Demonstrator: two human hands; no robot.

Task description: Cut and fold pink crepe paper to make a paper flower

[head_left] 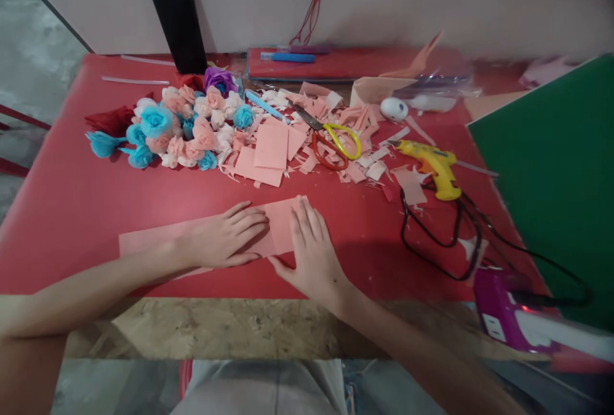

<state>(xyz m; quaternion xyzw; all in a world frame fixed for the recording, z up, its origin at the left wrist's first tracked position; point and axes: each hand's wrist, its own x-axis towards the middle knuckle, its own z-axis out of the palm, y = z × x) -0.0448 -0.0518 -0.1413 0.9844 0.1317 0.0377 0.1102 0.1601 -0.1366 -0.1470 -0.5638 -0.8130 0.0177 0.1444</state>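
A long strip of pink paper (148,239) lies on the red table surface (71,197) near its front edge. My left hand (223,236) rests flat on the strip with fingers stretched toward the right. My right hand (311,249) lies flat on the strip's right end, fingers spread and pointing away from me. Both palms press the paper down, and the fingertips of the two hands nearly meet.
A heap of paper flowers (182,124) in pink, white and blue sits at the back left. Pink paper squares and scraps (271,149), scissors (330,140), a yellow glue gun (434,165) with black cord, a purple power strip (499,309) and a green board (551,172) lie to the right.
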